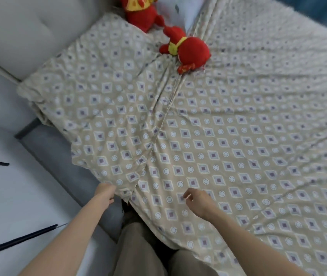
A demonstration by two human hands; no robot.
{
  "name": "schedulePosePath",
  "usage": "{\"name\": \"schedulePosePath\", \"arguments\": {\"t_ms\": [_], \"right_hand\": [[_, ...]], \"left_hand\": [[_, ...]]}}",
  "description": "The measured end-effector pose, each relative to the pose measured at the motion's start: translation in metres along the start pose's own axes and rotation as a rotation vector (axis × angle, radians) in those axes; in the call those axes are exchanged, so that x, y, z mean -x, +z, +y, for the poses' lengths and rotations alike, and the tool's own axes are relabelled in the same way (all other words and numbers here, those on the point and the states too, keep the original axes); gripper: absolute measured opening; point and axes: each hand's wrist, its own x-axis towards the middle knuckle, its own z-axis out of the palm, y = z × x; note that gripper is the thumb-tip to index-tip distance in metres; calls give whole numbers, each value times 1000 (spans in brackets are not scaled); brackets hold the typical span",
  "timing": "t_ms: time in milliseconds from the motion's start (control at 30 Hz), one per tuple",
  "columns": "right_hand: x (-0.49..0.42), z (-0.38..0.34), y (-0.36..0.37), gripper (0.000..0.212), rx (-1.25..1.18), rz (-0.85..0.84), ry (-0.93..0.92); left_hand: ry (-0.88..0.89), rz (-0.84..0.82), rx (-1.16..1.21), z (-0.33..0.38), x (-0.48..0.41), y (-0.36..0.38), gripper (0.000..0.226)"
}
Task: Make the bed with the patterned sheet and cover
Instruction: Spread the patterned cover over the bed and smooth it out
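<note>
Patterned sheet (228,160) spread across bed (59,154), ridge running toward red plush toy (191,51) | my left hand (106,193) grip pinches its loose edge over the bed's side | right hand (196,201) grip slack, holding nothing, above sheet

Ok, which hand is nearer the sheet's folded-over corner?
Left. The left hand grips the corner itself; the right hand hovers over the flat sheet to its right.
</note>
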Motion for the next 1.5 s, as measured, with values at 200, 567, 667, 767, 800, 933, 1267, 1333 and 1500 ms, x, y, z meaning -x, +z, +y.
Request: {"name": "schedulePosePath", "arguments": {"t_ms": [200, 567, 667, 767, 800, 933, 1267, 1333, 1500], "right_hand": [[-31, -65, -25, 28, -128, 14, 32], [-160, -171, -19, 29, -513, 107, 353], [-205, -185, -12, 40, -665, 132, 455], [-239, -195, -8, 47, -750, 317, 585], [-248, -196, -7, 50, -740, 405, 641], [-282, -169, 7, 60, -671, 409, 764], [-239, -137, 11, 18, -906, 427, 705], [-240, -138, 14, 16, -926, 423, 689], [-212, -150, 57, 32, -1170, 117, 624]], "left_hand": [[128, -10, -97, 38, -31, -59, 21], [438, -24, -516, 146, -155, -96, 48], [486, -94, -621, 167, -192, -91, 50], [488, -123, -720, 180, -218, -83, 53], [495, -98, -769, 182, -226, -79, 52], [601, 88, -958, 188, -238, -75, 29], [589, 93, -1060, 202, -256, -89, 30], [540, 30, -1103, 198, -255, -89, 38], [390, -159, -1160, 183, -257, -109, 74]]}}
